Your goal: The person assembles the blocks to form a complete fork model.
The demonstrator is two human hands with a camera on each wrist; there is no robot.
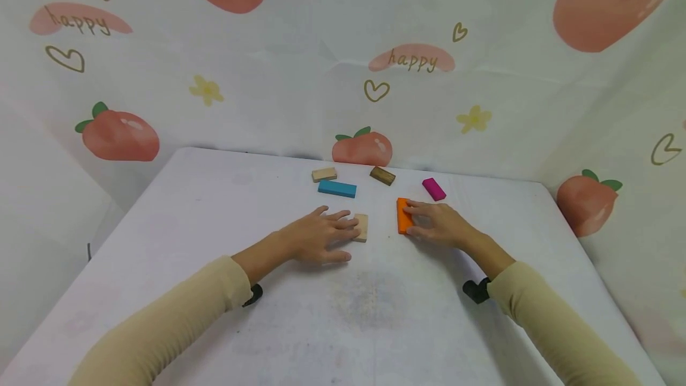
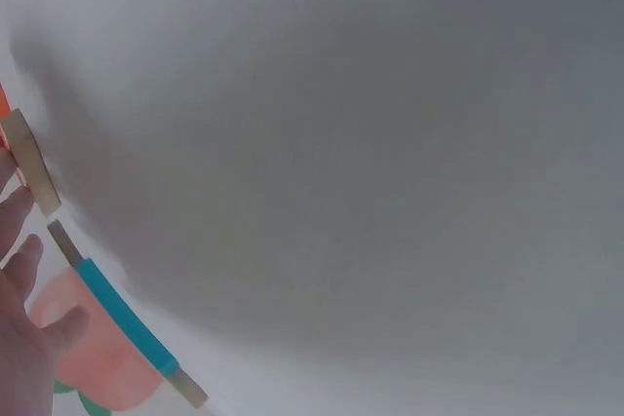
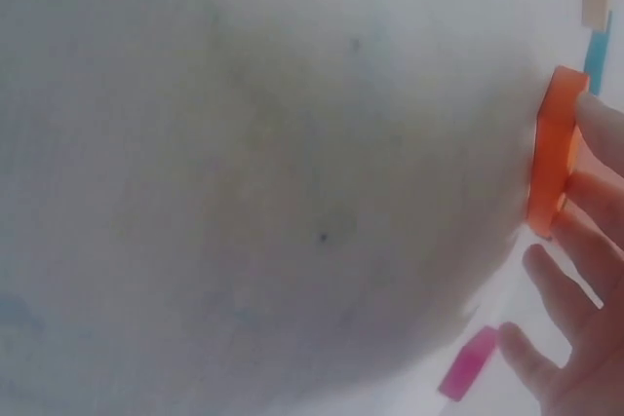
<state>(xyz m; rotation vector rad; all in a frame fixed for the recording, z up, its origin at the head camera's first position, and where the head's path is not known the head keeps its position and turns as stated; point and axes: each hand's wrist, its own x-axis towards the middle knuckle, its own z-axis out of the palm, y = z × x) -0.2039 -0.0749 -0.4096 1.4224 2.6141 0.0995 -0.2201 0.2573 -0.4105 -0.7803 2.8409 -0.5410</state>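
Spread fingers of my left hand (image 1: 318, 236) overlap the left side of a pale wooden block (image 1: 361, 228), which lies flat on the table. In the left wrist view, those fingertips reach that same wooden block (image 2: 31, 165). My right hand (image 1: 442, 224) is at an orange block (image 1: 403, 217), its fingertips on the block's right side. From the right wrist, the thumb and nearest fingers touch the orange block (image 3: 554, 148), while the other fingers extend loosely past it.
Farther back lie a blue block (image 1: 337, 189), another pale wooden block (image 1: 324, 174), a brown block (image 1: 383, 176) and a magenta block (image 1: 434, 189). Behind the white table (image 1: 364, 326) hangs a peach-printed cloth (image 1: 300, 88).
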